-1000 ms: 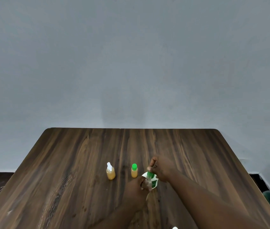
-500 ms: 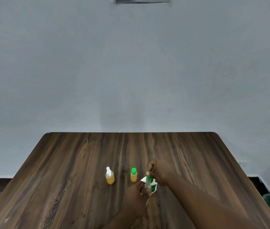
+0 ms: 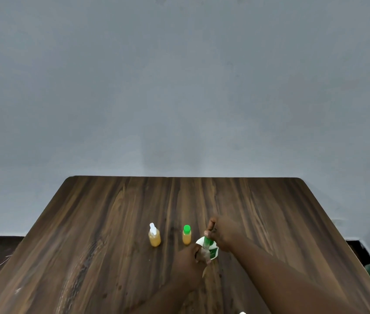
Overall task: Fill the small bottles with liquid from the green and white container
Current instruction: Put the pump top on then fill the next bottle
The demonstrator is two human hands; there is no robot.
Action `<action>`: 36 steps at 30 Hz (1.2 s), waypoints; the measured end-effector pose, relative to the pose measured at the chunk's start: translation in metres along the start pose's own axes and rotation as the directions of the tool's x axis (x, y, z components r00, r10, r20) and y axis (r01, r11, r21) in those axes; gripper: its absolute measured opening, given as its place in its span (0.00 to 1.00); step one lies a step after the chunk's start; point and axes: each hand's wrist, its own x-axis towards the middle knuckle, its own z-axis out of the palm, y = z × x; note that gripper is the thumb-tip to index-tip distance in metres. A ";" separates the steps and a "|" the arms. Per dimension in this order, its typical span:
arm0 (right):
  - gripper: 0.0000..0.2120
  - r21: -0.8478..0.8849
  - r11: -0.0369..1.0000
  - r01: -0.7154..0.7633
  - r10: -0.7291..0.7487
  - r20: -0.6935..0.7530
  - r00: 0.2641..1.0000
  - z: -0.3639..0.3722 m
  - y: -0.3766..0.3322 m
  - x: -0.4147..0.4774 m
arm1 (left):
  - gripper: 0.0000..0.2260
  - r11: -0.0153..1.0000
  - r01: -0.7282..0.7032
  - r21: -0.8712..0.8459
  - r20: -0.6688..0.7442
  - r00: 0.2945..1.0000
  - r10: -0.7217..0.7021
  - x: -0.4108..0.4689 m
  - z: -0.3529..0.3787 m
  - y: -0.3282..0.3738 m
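So, the fingers [image 3: 211, 225] of the right hand [image 3: 223, 234] are pinched tight round a green cap [image 3: 207, 240]. The fingers [image 3: 196, 250] of the left hand [image 3: 187, 261] are curled round a small clear bottle [image 3: 205, 254] right under it. Whether that cap belongs to the bottle or to the green and white container [image 3: 213, 252] can't be told, it's all too small and overlapped. The container is seen just behind both hands, low on the desk [image 3: 111, 223]. Further left, a green-capped bottle [image 3: 186, 237] and a white-capped bottle [image 3: 154, 237] are stood upright and apart, both filled with amber liquid.

Likely trouble: if the cap gets twisted crooked, or the thin bottle is squeezed too hard, liquid could be pushed out onto the desk. The container could also be knocked over by the right wrist.
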 end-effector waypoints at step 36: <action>0.11 0.115 0.992 -0.056 0.053 0.037 0.998 -0.004 -0.002 -0.001 | 0.10 0.997 0.040 0.069 0.012 0.999 -0.041 0.007 0.003 -0.006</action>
